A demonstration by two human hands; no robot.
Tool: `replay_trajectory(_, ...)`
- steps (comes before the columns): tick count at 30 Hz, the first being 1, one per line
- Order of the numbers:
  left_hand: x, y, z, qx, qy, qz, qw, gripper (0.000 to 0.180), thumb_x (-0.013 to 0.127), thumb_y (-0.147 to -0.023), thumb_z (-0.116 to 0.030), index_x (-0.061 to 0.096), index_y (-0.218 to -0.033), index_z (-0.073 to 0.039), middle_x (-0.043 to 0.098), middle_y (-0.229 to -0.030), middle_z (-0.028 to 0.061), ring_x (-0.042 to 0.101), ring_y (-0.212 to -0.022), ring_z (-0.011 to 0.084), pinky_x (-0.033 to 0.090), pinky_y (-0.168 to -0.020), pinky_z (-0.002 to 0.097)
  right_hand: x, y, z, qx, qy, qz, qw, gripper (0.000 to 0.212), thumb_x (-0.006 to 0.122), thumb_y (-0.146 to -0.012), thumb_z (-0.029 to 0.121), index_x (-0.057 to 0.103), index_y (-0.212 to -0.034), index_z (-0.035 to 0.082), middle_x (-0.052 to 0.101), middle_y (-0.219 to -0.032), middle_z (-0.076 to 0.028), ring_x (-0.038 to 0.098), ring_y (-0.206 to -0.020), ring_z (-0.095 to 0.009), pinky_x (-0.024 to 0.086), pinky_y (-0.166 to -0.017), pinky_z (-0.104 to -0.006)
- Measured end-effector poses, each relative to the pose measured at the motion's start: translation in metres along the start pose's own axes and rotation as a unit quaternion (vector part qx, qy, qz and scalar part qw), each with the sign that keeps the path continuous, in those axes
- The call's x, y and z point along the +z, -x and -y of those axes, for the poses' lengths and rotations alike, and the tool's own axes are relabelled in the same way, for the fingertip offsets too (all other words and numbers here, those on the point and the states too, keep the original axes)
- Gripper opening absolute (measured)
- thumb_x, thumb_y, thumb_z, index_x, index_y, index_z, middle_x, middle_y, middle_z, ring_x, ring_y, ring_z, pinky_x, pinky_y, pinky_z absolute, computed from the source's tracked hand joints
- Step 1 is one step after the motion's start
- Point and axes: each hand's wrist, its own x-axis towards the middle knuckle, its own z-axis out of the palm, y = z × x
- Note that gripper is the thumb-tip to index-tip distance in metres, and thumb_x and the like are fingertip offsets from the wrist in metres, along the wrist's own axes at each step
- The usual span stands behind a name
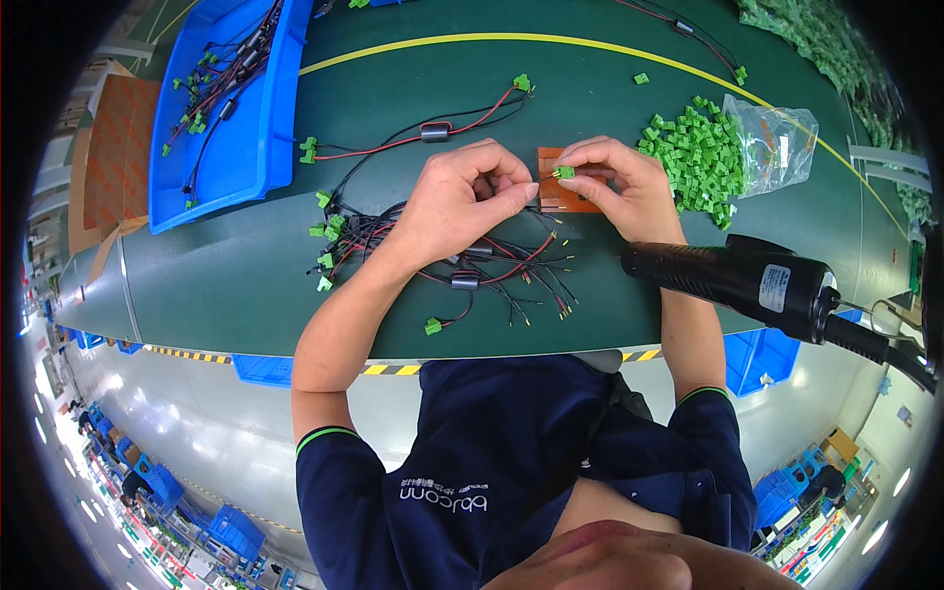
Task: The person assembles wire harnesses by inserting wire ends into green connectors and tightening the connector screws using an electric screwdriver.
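My right hand (pixel 627 185) pinches a small green terminal block (pixel 564 172) between thumb and fingertips. Just left of it, my left hand (pixel 460 197) has thumb and forefinger pressed together; a thin wire end may be in them, but I cannot make it out. Beneath the terminal block lies a brown-orange plate (pixel 560 201) on the green tabletop. Under and beside my left wrist spreads a bundle of black and red wires (pixel 374 232) with green connectors and dark cylinders (pixel 465 280). Several bare wire ends point toward me.
Loose green terminal blocks (pixel 693 157) form a pile at right, beside a clear plastic bag (pixel 782 147). A black handheld power tool (pixel 733 276) reaches over my right forearm. One wire harness (pixel 434 132) lies farther off. A blue bin (pixel 268 118) of harnesses stands left.
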Motion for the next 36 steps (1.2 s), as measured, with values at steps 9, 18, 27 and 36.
replay_trajectory(9, 0.0018, -0.0002, 0.0041, 0.021, 0.012, -0.006, 1.0, 0.015, 0.079, -0.092, -0.014, 0.073, -0.094, -0.001, 0.063, -0.082, 0.0, 0.054, -0.066, 0.0051, 0.045, -0.058, 0.0235, -0.0009, -0.001, 0.0006, -0.018, 0.008, -0.004, 1.0, 0.018, 0.075, -0.089, -0.003, 0.072, -0.107, 0.0, 0.076, -0.111, -0.011, 0.074, -0.101, -0.02, 0.06, -0.09, -0.0329)
replay_trajectory(18, 0.0, 0.0004, 0.002, 0.017, -0.005, 0.011, 1.0, 0.017, 0.079, -0.093, -0.016, 0.073, -0.094, 0.0, 0.062, -0.079, -0.0006, 0.053, -0.066, 0.0052, 0.044, -0.058, 0.0239, -0.0016, -0.0009, 0.0027, -0.03, 0.013, 0.016, 0.999, 0.02, 0.074, -0.089, -0.004, 0.072, -0.109, 0.0, 0.076, -0.113, -0.013, 0.075, -0.107, -0.024, 0.059, -0.092, -0.034)
replay_trajectory(27, -0.0024, 0.0, -0.0003, -0.024, 0.046, 0.023, 0.998, 0.015, 0.074, -0.099, -0.014, 0.07, -0.099, 0.001, 0.062, -0.085, -0.0031, 0.051, -0.074, 0.0021, 0.042, -0.063, 0.0203, -0.0012, -0.0012, 0.0032, -0.037, 0.017, 0.016, 0.999, 0.019, 0.074, -0.09, -0.005, 0.071, -0.108, -0.001, 0.076, -0.112, -0.014, 0.075, -0.107, -0.024, 0.059, -0.092, -0.0336)
replay_trajectory(36, -0.0042, -0.0005, -0.0027, -0.031, 0.026, 0.045, 0.998, 0.016, 0.072, -0.1, -0.013, 0.068, -0.098, 0.002, 0.061, -0.082, -0.0035, 0.052, -0.073, 0.0029, 0.043, -0.065, 0.0218, 0.0042, -0.0013, 0.0056, -0.079, 0.084, 0.01, 0.993, 0.022, 0.075, -0.087, -0.005, 0.072, -0.108, 0.002, 0.076, -0.111, -0.015, 0.075, -0.106, -0.027, 0.061, -0.09, -0.0354)
